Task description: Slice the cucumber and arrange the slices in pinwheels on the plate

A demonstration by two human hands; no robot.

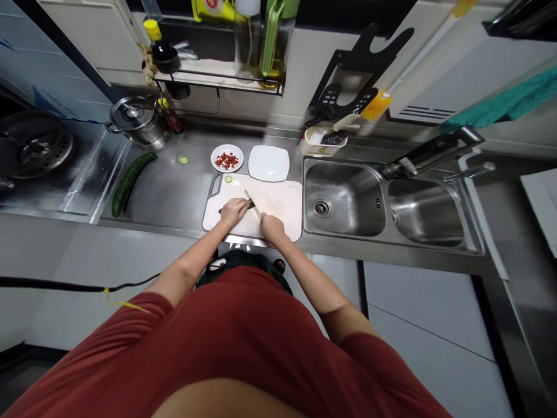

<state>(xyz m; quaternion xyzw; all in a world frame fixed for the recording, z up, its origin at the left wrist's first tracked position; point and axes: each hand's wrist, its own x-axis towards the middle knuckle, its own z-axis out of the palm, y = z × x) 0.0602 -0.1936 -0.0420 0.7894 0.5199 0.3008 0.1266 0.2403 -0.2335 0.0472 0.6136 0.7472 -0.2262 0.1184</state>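
A white cutting board (278, 200) lies on the steel counter in front of me. On its left half, my left hand (235, 212) is closed over a dark green cucumber piece (251, 205), its fingers covering most of it. My right hand (272, 227) grips the handle of a knife (253, 203); the blade points away and to the left, right beside the cucumber piece and my left fingertips. A pale cucumber slice (228, 179) rests near the board's upper left corner.
Behind the board are a plate of chopped red pieces (227, 161) and a white square plate (268, 164). Leftward lie a whole cucumber (131, 183), another slice (183, 159) and a steel pot (138, 123). A double sink (346, 197) adjoins the board's right side.
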